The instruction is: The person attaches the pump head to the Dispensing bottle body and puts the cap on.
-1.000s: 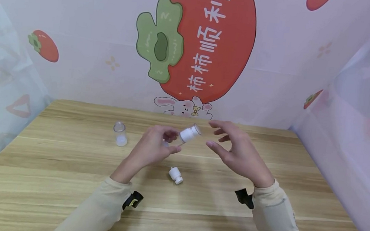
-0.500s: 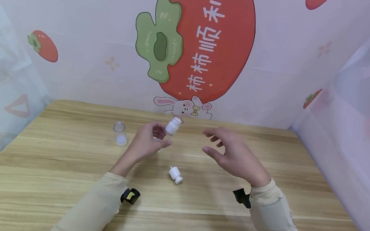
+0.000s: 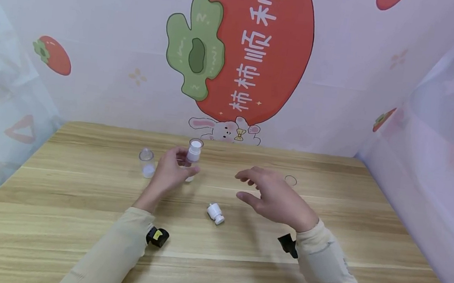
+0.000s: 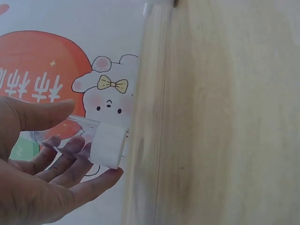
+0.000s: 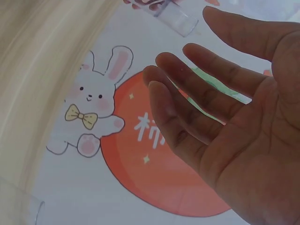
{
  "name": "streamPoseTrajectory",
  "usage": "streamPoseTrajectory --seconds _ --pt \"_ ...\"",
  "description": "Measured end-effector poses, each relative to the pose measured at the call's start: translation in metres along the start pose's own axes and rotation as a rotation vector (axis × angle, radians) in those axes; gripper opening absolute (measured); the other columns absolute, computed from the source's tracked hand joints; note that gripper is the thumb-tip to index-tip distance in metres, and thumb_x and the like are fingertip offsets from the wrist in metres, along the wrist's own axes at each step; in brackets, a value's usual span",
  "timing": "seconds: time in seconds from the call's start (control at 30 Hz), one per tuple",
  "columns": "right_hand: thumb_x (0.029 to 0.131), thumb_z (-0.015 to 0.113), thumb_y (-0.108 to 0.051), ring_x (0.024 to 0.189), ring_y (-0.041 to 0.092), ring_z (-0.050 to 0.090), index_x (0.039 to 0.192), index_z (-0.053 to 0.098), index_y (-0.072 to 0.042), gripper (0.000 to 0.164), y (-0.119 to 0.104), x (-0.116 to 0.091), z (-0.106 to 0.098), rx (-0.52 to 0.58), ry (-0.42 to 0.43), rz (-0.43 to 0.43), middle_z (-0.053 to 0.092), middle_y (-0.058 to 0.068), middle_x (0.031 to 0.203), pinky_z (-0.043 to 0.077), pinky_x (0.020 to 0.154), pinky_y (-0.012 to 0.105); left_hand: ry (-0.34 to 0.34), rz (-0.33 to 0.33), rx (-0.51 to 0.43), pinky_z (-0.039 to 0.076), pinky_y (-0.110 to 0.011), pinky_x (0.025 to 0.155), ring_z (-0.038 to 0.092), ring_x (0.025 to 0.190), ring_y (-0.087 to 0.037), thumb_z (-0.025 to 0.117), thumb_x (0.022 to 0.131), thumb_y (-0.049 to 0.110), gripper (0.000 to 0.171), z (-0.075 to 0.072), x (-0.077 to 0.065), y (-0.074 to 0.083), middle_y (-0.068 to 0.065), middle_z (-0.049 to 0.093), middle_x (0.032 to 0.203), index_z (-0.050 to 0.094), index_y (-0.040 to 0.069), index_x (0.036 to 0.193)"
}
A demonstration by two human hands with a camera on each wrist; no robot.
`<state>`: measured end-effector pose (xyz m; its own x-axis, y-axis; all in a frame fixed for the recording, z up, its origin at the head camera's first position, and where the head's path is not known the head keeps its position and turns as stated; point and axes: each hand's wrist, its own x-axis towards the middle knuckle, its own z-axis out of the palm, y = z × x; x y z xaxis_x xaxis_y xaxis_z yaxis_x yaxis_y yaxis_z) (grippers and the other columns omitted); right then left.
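My left hand [image 3: 170,169] holds a small clear bottle [image 3: 194,151] with a white part at its upper end, between thumb and fingers. In the left wrist view the white end of that clear bottle [image 4: 108,145] sticks out beyond the fingers. Another clear bottle [image 3: 147,163], white at the bottom, stands on the table just left of this hand. A white pump head [image 3: 215,213] lies on its side between the hands. Over the table to the right, my right hand [image 3: 275,197] hovers with relaxed fingers and an empty palm, seen also in the right wrist view.
On the wooden table [image 3: 215,268] a clear round-rimmed piece [image 3: 290,180], perhaps a cap, sits beyond the right hand. A printed cloth backdrop [image 3: 339,79] rises at the back edge, and similar cloth closes both sides.
The left hand has moved left with the bottle, which has turned from tilted to nearly upright. The right hand has shifted left and nearer, uncovering the clear round-rimmed piece.
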<state>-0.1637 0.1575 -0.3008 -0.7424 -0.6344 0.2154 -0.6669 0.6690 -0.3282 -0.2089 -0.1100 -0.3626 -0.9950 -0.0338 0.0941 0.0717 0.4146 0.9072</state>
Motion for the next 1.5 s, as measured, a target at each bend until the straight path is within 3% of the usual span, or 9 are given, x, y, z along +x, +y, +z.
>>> streamPoseTrajectory --seconds 0.47,0.83,1.23,1.5 --pt "0.093 0.075 -0.017 0.106 0.025 0.066 0.128 0.064 -0.006 0.039 -0.010 0.006 0.029 -0.007 -0.162 0.031 0.067 0.009 0.119 0.053 0.092 0.043 0.023 -0.068 0.021 0.048 -0.046 0.102 0.059 0.119 -0.037 0.077 0.088 0.005 0.055 -0.002 0.004 -0.010 -0.025 0.057 0.127 0.050 -0.008 0.135" --pt "0.093 0.075 -0.020 0.097 0.020 0.064 0.133 0.063 -0.006 0.044 -0.018 0.009 0.046 -0.037 -0.232 0.058 0.066 0.009 0.120 0.054 0.087 0.040 0.030 -0.082 0.014 0.046 -0.047 0.103 0.057 0.122 -0.039 0.077 0.088 0.004 0.056 -0.004 0.004 -0.012 -0.025 0.055 0.128 0.049 -0.008 0.135" --pt "0.092 0.077 -0.027 0.090 0.017 0.062 0.133 0.061 -0.006 0.049 -0.020 0.010 0.054 -0.084 -0.231 0.027 0.066 0.007 0.116 0.055 0.085 0.038 0.034 -0.084 0.045 0.045 -0.050 0.103 0.055 0.117 -0.039 0.076 0.087 0.003 0.056 -0.005 0.004 -0.010 -0.026 0.055 0.126 0.048 -0.009 0.133" --pt "0.092 0.077 -0.027 0.087 0.016 0.060 0.134 0.060 -0.005 0.051 -0.022 0.011 0.057 -0.095 -0.221 0.048 0.065 0.006 0.110 0.054 0.081 0.038 0.006 -0.085 0.087 0.042 -0.053 0.106 0.051 0.126 -0.042 0.081 0.084 0.005 0.071 -0.007 0.004 -0.007 -0.027 0.052 0.135 0.041 -0.007 0.141"
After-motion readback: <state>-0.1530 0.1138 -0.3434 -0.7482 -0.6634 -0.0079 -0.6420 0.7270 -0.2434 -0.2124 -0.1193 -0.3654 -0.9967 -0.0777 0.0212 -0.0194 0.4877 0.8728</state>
